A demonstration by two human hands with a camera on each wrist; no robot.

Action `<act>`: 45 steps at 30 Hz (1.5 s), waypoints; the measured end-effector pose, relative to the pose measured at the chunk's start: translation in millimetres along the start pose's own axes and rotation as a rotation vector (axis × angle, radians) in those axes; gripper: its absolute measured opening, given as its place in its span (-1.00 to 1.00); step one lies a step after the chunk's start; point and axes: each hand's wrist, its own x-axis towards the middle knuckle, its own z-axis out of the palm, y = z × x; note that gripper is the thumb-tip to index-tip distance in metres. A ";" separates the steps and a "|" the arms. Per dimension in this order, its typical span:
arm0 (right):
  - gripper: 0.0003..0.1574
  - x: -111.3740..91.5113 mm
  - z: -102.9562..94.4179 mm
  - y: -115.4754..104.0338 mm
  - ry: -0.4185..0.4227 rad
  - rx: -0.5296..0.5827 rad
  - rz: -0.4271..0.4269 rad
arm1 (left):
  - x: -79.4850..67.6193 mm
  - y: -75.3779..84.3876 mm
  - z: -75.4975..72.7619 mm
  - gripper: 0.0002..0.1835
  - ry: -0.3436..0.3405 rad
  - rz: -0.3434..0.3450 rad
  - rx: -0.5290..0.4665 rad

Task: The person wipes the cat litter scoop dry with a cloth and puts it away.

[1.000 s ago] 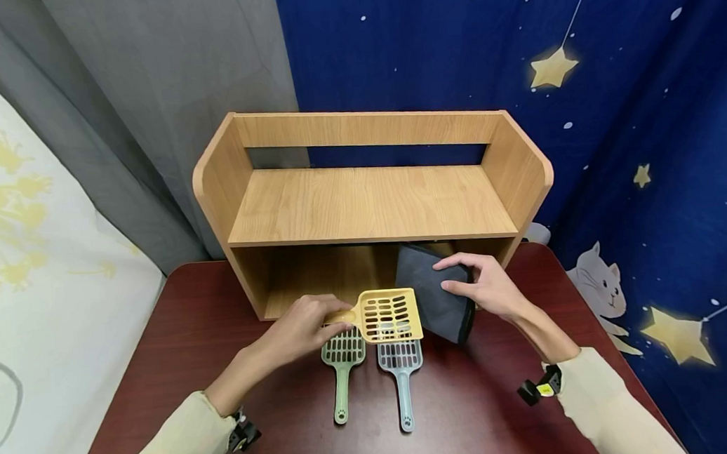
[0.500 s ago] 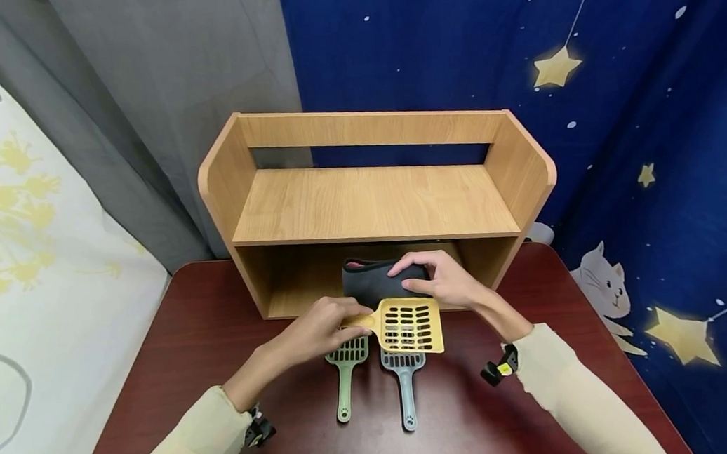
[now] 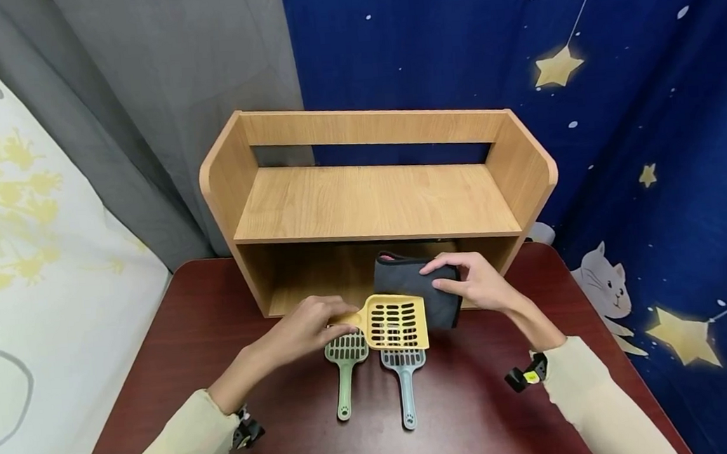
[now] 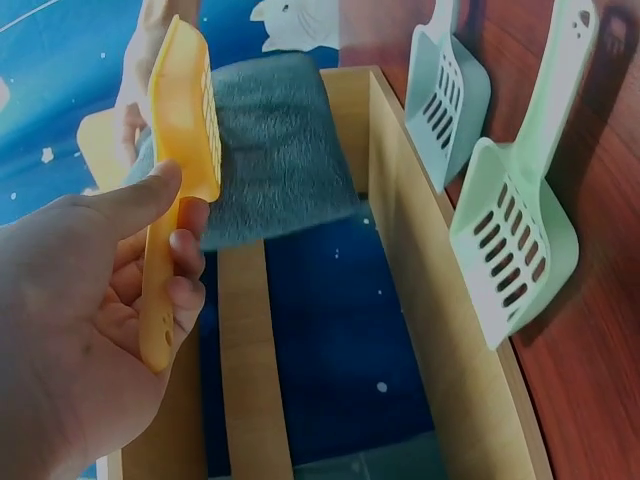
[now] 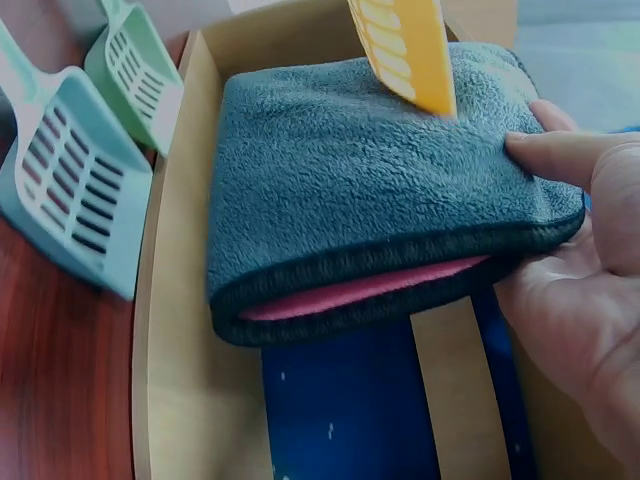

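My left hand (image 3: 310,326) grips a yellow litter scoop (image 4: 185,100) by its handle, its slotted head pointing right. Behind that head is a folded dark grey towel (image 5: 340,180) with dark edging and a pink inner side. My right hand (image 3: 478,282) pinches the towel at its right end, thumb on one face and fingers on the other. In the right wrist view the scoop's tip overlaps the towel's fuzzy face. Beneath the held scoop, a green litter scoop (image 3: 344,383) and a light blue litter scoop (image 3: 407,393) lie on the table, handles toward me.
A two-level wooden shelf (image 3: 368,202) stands at the back of the dark red table (image 3: 477,409), its lower opening just behind the towel. Grey (image 3: 188,70) and star-patterned blue (image 3: 420,40) curtains hang behind it. A white patterned cloth (image 3: 45,291) hangs at left.
Half a second ago the towel swung left behind the scoop; now my right hand has brought it partly back right. The yellow scoop shifted right, then back left. The other scoops stayed put.
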 end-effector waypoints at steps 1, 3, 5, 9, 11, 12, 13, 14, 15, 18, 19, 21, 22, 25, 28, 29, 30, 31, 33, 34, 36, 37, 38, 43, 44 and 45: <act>-0.71 2.9 2.8 -0.6 -0.006 0.009 -0.005 | 0.8 0.7 1.2 -0.71 -0.005 -0.003 -0.005; -0.71 10.4 9.9 -2.6 -0.026 0.028 -0.020 | 3.2 3.1 3.8 -0.71 -0.016 -0.011 -0.017; -0.72 18.5 17.3 -5.5 -0.041 0.036 -0.034 | 6.3 6.2 6.5 -0.72 -0.023 -0.016 -0.027; -0.71 30.5 27.7 -11.9 -0.057 0.031 -0.051 | 13.0 13.0 10.9 -0.74 -0.018 -0.016 -0.037; -0.71 32.5 29.3 -14.4 -0.057 0.013 -0.052 | 15.2 15.1 12.3 -0.74 -0.018 -0.014 -0.031; -0.71 32.3 29.2 -14.9 -0.058 0.010 -0.051 | 15.9 15.7 12.7 -0.74 -0.020 -0.013 -0.026; -0.71 31.5 28.5 -14.9 -0.060 0.012 -0.046 | 16.2 16.0 12.9 -0.73 -0.022 -0.012 -0.021; -0.71 30.2 27.1 -14.9 -0.061 0.013 -0.042 | 16.3 16.0 12.8 -0.73 -0.024 -0.013 -0.018; -0.71 28.5 25.2 -13.9 -0.060 0.006 -0.042 | 16.0 15.7 12.7 -0.73 -0.024 -0.013 -0.018; -0.72 20.8 17.3 -8.5 -0.052 -0.003 -0.037 | 13.5 13.4 11.0 -0.73 -0.014 -0.015 -0.002; -0.72 17.4 14.1 -3.3 -0.044 -0.001 -0.022 | 12.6 12.4 10.3 -0.73 -0.009 -0.015 0.005; -0.72 9.8 7.7 8.0 -0.016 0.007 0.011 | 10.6 10.4 8.9 -0.72 0.006 -0.013 0.024; -0.72 5.4 4.5 13.6 0.001 0.014 0.035 | 9.6 9.5 8.2 -0.72 0.014 -0.012 0.036; -0.71 -6.9 -3.1 31.6 0.070 0.035 0.111 | 6.8 7.2 6.5 -0.70 0.041 -0.005 0.066; -0.70 -17.0 -6.8 40.0 0.131 0.070 0.142 | 3.8 5.5 5.5 -0.69 0.065 -0.007 0.083; -0.68 -19.6 -7.2 42.2 0.148 0.094 0.146 | 3.0 5.1 5.4 -0.69 0.072 -0.010 0.084; -0.67 -22.2 -7.3 43.9 0.164 0.125 0.146 | 2.2 4.6 5.2 -0.69 0.079 -0.016 0.082; -0.66 -24.5 -7.1 45.2 0.179 0.156 0.148 | 1.5 3.9 5.2 -0.69 0.088 -0.022 0.082; -0.62 -28.6 -6.2 47.3 0.203 0.250 0.159 | 0.6 2.8 4.9 -0.69 0.113 -0.035 0.080; -0.60 -30.0 -5.3 47.8 0.212 0.313 0.167 | 0.2 2.2 4.6 -0.70 0.127 -0.041 0.076; -0.57 -32.2 -2.9 48.0 0.223 0.447 0.182 | -0.2 1.0 4.2 -0.70 0.153 -0.047 0.068; -0.56 -32.7 -1.2 47.7 0.229 0.512 0.189 | -0.3 0.7 4.0 -0.71 0.166 -0.048 0.064; -0.55 -33.0 1.1 47.7 0.234 0.582 0.194 | -0.4 0.5 3.8 -0.71 0.176 -0.048 0.059; -0.56 -31.0 15.5 49.4 0.255 0.784 0.180 | 2.4 1.2 4.6 -0.69 0.217 -0.032 0.041; -0.55 -30.3 18.8 50.3 0.253 0.818 0.173 | 3.7 1.7 5.2 -0.69 0.224 -0.026 0.036; -0.55 -29.3 21.9 50.9 0.251 0.847 0.167 | 5.2 2.3 5.7 -0.69 0.229 -0.020 0.028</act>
